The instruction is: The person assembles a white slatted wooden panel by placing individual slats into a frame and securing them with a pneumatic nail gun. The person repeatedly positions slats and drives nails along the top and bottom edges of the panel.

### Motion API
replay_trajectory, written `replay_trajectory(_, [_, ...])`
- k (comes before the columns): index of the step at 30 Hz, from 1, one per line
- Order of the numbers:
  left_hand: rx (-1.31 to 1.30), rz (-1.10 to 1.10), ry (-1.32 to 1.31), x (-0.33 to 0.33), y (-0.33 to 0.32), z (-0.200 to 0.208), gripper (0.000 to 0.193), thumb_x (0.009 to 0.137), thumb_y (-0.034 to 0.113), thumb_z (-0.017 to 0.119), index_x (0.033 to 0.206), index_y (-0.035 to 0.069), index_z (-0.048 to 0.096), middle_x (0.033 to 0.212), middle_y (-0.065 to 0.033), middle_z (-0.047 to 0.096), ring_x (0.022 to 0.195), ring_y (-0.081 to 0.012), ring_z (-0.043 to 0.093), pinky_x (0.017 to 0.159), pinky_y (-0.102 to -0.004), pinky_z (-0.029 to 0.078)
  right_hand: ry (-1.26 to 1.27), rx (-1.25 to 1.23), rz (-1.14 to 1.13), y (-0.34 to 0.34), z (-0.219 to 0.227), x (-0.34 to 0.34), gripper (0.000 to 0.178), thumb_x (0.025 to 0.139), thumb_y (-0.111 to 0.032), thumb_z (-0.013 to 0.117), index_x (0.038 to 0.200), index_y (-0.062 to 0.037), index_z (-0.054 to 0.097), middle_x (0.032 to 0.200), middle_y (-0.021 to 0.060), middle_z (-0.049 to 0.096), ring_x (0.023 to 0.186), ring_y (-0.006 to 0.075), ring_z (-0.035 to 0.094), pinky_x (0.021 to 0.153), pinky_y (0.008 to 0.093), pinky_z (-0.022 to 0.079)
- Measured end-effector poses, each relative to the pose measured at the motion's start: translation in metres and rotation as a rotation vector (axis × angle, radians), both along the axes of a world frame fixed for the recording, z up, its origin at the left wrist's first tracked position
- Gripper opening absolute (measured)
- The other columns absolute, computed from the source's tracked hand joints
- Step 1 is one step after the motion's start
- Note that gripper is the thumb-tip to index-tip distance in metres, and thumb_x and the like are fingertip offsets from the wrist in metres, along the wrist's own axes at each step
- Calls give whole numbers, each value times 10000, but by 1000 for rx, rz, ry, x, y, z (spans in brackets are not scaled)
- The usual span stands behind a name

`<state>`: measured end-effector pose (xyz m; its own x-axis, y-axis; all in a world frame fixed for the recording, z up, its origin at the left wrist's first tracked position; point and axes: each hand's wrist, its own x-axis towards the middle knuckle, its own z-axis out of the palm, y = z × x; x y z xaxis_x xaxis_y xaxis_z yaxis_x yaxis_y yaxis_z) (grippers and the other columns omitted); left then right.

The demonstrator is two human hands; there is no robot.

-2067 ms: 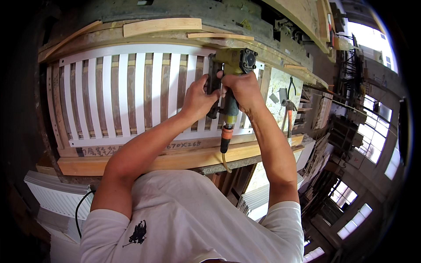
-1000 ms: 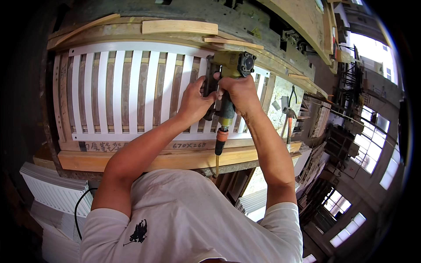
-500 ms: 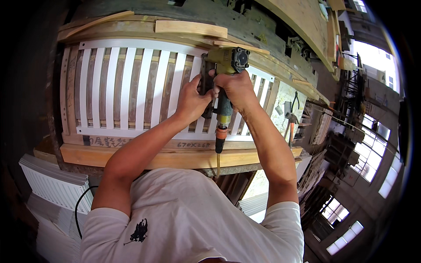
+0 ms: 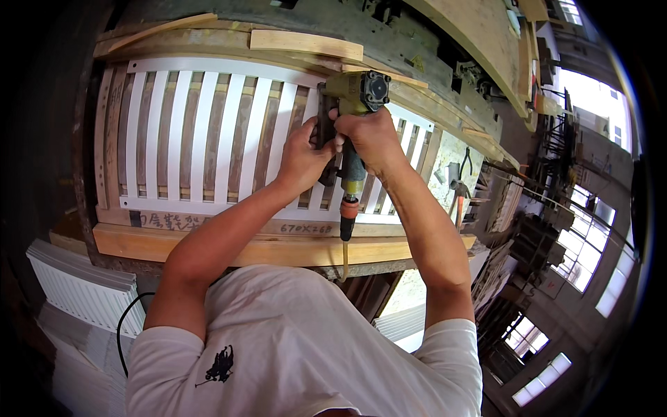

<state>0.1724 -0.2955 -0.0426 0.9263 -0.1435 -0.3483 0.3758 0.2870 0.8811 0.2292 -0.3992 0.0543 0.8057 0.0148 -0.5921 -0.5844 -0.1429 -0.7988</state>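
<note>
A white slatted panel (image 4: 180, 132) lies flat in a wooden frame jig (image 4: 102, 139) on the bench. Over its right part stands a pneumatic nail gun (image 4: 345, 89), greenish with a black head cap. My right hand (image 4: 375, 142) wraps round its handle, and an orange-and-black air coupling with a thin hose hangs from the handle's near end. Alongside, my left hand (image 4: 302, 161) has its fingers closed against the gun's dark magazine. The gun and both hands hide the slats under them, so I cannot tell whether its nose touches the panel.
Loose wood strips (image 4: 306, 44) lie along the far edge of the jig. A hammer (image 4: 459, 198) and pliers (image 4: 465, 163) rest at the right. Stacked white slatted panels (image 4: 83, 285) stand at lower left. A pale board (image 4: 479, 48) juts in at upper right.
The nail gun's head has tipped slightly to the left. Both hands keep their hold in nearly the same place, and the whole picture has shifted a little.
</note>
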Motion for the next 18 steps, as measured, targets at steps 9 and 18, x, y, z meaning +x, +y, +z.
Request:
replay_trajectory(9, [433,-49,-280,-38,-9,39,735,746,222,755,1313,-92,408,1173,-239,535,1120,-366,456,986,-442,372,112,384,-200,-82,6,-38,142,795,-35,603,881,77,616,710,150,634,535,204,597,520,309,506])
replay_trajectory(18, [591,-526,-571,-59,-35,90,954,796,97,643,1446,-100,-27,1499,-342,53,1401,-456,162,1140,-395,258,-127,1367,-496,-132,-53,-113,454,822,-46,515,1232,119,415,1093,225,562,595,123,504,522,281,468])
